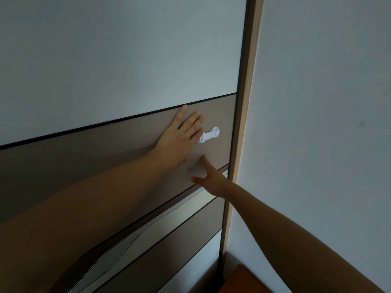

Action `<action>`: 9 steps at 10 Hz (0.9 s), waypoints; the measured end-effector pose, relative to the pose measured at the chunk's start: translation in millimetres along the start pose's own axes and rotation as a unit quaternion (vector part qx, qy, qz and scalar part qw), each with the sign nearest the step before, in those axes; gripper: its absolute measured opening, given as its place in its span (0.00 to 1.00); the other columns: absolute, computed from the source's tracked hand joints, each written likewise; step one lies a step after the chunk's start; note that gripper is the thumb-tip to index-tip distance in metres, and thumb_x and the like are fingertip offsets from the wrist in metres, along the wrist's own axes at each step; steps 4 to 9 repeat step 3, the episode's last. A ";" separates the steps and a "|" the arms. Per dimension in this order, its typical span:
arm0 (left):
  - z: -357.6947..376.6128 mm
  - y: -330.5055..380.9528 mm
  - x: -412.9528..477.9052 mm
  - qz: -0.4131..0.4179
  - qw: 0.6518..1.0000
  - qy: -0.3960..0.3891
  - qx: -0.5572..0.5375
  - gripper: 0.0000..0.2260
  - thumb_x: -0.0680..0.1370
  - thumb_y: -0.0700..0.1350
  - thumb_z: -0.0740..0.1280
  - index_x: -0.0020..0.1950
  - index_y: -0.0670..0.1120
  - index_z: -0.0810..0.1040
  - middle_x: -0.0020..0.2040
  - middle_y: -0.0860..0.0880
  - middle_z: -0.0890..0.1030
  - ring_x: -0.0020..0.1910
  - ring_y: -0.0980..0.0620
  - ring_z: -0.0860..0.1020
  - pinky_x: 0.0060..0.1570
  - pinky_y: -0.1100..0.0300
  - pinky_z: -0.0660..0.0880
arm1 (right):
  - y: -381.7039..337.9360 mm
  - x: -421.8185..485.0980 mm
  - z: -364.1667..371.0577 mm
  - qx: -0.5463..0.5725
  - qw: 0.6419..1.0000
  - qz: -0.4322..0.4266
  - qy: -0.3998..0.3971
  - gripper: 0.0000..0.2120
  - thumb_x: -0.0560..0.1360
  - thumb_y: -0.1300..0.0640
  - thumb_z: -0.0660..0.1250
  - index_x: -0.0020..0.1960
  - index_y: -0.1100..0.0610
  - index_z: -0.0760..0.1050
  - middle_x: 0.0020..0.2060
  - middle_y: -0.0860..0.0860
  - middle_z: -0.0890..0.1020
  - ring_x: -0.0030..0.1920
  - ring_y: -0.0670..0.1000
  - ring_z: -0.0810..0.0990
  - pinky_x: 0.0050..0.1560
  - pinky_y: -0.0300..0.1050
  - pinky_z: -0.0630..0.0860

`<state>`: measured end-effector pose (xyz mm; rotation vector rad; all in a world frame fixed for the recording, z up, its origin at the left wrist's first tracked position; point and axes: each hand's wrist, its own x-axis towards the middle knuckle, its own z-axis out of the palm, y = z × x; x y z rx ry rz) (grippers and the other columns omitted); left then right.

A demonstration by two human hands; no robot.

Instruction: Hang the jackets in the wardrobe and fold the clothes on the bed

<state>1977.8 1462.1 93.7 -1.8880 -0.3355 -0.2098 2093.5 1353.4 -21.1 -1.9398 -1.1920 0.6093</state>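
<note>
Evidently the wardrobe step is in hand: the taupe-brown band of the sliding wardrobe door [84,166] fills the middle of the view, under a pale grey upper panel [127,60]. The left hand [179,134] lies flat on that band, fingers straight and spread, holding nothing. Its lowest fingertips reach the small white plastic safety latch [209,135] at its three o'clock.

The right hand [211,182], at five o'clock of the left, sets a straight forefinger and spread thumb on the same band just above the brushed-metal handle strip [148,225] (its other fingers are hidden) and grips nothing visible.

No jacket, clothes or bed shows — all lie out of view. The door looks closed against the light wooden frame [245,123]. The next move probably calls for freeing the latch, then an even push toward nine o'clock.
</note>
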 end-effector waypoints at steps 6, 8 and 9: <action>-2.8 5.5 9.8 -0.019 0.999 -0.009 -0.029 0.40 0.80 0.64 0.57 0.83 0.45 0.45 0.81 0.35 0.40 0.80 0.34 0.38 0.74 0.31 0.33 | -9.1 -35.0 -21.4 -0.020 0.999 0.025 0.002 0.36 0.82 0.47 0.66 0.84 0.50 0.51 0.79 0.56 0.64 0.77 0.58 0.67 0.73 0.49 0.64; -2.8 5.5 9.8 -0.019 0.999 -0.009 -0.029 0.40 0.80 0.64 0.57 0.83 0.45 0.45 0.81 0.35 0.40 0.80 0.34 0.38 0.74 0.31 0.33 | -9.1 -35.0 -21.4 -0.020 0.999 0.025 0.002 0.36 0.82 0.47 0.66 0.84 0.50 0.51 0.79 0.56 0.64 0.77 0.58 0.67 0.73 0.49 0.64; -2.8 5.5 9.8 -0.019 0.999 -0.009 -0.029 0.40 0.80 0.64 0.57 0.83 0.45 0.45 0.81 0.35 0.40 0.80 0.34 0.38 0.74 0.31 0.33 | -9.1 -35.0 -21.4 -0.020 0.999 0.025 0.002 0.36 0.82 0.47 0.66 0.84 0.50 0.51 0.79 0.56 0.64 0.77 0.58 0.67 0.73 0.49 0.64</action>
